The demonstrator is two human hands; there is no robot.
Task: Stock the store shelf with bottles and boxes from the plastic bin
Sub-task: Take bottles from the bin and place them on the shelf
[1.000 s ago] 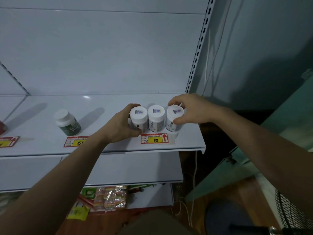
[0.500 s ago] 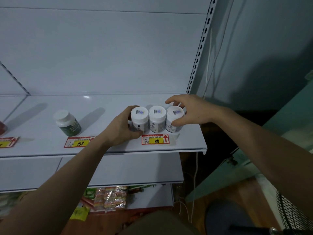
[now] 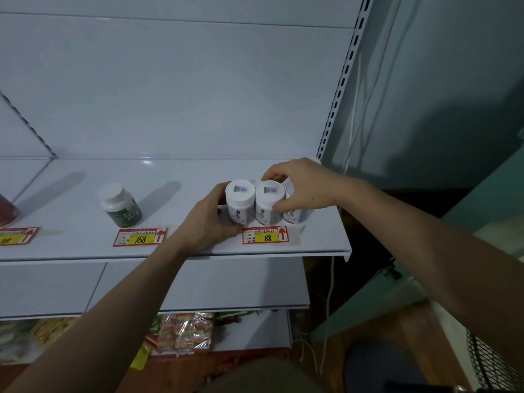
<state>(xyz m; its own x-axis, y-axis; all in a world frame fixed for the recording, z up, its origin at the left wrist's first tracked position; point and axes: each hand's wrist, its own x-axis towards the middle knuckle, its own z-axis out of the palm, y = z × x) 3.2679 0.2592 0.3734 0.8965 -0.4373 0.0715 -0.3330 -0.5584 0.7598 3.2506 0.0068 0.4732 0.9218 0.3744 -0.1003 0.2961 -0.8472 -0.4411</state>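
Note:
Three white bottles stand in a row on the white shelf (image 3: 85, 245), above the price tag marked 88 (image 3: 266, 235). My left hand (image 3: 208, 219) wraps the left bottle (image 3: 240, 201) from its left side. The middle bottle (image 3: 268, 202) stands between my hands. My right hand (image 3: 300, 185) curls over the right bottle (image 3: 292, 215) and hides most of it, thumb in front, fingers behind. The plastic bin is out of view.
A green bottle with a white cap (image 3: 120, 205) stands alone further left, above a tag marked 168 (image 3: 140, 237). A red item (image 3: 7, 211) shows at the left edge. Packaged snacks (image 3: 184, 333) lie on a low shelf. A slotted upright (image 3: 340, 80) bounds the shelf's right side.
My right hand has closed further over the right bottle, now covering its cap. The left hand stays on the left bottle. The row of bottles has hardly moved.

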